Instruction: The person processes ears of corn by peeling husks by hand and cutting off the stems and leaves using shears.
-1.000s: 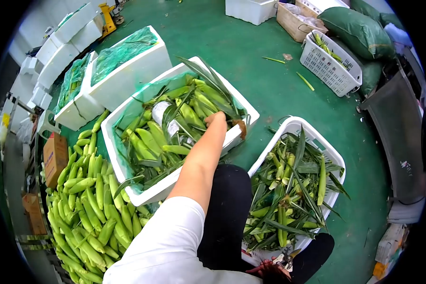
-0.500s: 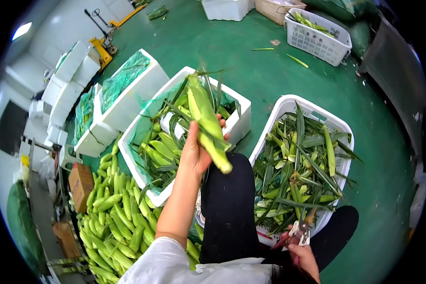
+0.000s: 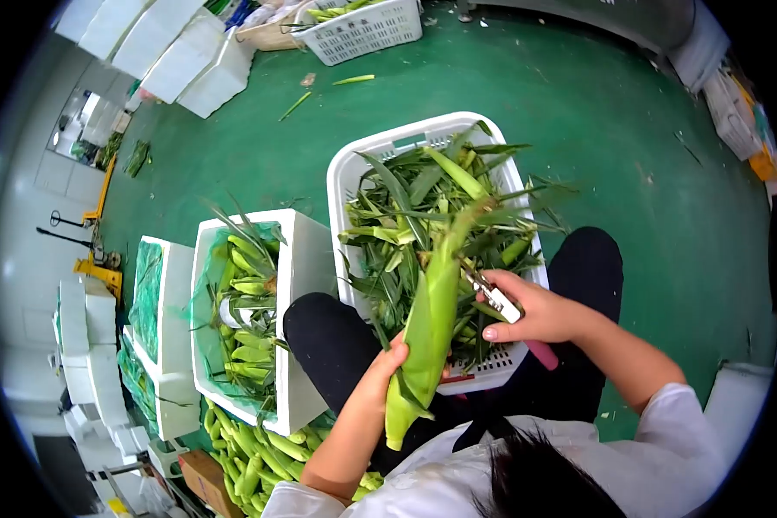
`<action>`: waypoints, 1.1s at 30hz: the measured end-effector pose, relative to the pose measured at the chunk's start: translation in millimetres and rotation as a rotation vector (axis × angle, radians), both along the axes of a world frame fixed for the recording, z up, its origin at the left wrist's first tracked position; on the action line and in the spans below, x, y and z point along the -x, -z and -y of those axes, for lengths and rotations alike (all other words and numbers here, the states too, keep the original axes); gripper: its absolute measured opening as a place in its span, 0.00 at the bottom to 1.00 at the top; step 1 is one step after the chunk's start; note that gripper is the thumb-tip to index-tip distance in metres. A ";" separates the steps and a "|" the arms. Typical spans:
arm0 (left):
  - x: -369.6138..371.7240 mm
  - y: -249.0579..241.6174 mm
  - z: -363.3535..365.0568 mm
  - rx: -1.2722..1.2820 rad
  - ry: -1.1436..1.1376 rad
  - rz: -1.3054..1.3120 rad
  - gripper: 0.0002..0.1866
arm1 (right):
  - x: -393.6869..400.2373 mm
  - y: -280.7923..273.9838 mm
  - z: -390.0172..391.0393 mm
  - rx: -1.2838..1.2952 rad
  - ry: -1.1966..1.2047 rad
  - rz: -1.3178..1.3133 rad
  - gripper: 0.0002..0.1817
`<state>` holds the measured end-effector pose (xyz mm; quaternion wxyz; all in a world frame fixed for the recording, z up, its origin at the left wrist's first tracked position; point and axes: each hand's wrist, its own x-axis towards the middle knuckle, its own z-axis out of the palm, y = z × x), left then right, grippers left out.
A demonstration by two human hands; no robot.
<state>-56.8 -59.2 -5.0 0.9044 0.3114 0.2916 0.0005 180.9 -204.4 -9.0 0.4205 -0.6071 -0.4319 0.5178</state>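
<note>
My left hand [image 3: 382, 377] is closed round the lower part of an ear of corn [image 3: 432, 319] in its green husk. The ear slants upward over the white plastic basket [image 3: 340, 186], its silk end toward the far side. In my right hand [image 3: 548, 312] are pruning shears [image 3: 501, 302] with a white body and pinkish-red handles. Their blades point at the upper part of the ear, close beside its husk. Cut leaves and husk pieces [image 3: 406, 194] fill the basket between my knees.
A white foam box [image 3: 306, 250] lined with green net holds unhusked corn on the left. Trimmed ears [image 3: 259, 462] are heaped on the floor below it. More foam boxes [image 3: 168, 380] stand farther left. A white crate [image 3: 367, 39] and a yellow pallet jack [image 3: 99, 268] are farther off.
My view has turned right. My left hand has brought the ear from over the foam box to the basket. My right hand has raised the shears from beside my knee to the ear.
</note>
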 end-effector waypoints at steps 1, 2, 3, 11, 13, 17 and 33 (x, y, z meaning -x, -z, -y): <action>5.2 -0.2 0.0 -0.139 0.039 -0.093 0.44 | -5.2 2.7 1.9 -0.029 -0.023 0.007 0.48; 11.4 -0.5 -3.4 -0.078 0.101 -0.086 0.44 | -8.3 2.0 3.6 -0.040 -0.059 -0.013 0.47; 17.7 -0.2 -10.1 -0.017 0.160 -0.077 0.44 | -12.0 1.7 4.7 -0.039 -0.116 0.025 0.46; 26.0 -3.9 -24.9 0.172 0.352 -0.008 0.49 | 17.7 19.7 17.9 0.110 -0.059 -0.393 0.15; 19.6 -16.8 -19.8 0.044 0.288 -0.029 0.50 | 26.9 22.5 24.5 0.141 -0.001 -0.507 0.14; 6.9 -15.4 -29.0 -0.067 0.367 0.068 0.46 | 43.8 7.0 33.4 0.115 0.210 -0.637 0.14; -37.2 -7.1 -24.8 -0.577 -0.707 0.181 0.37 | 79.9 -0.8 58.5 0.195 0.160 -0.767 0.37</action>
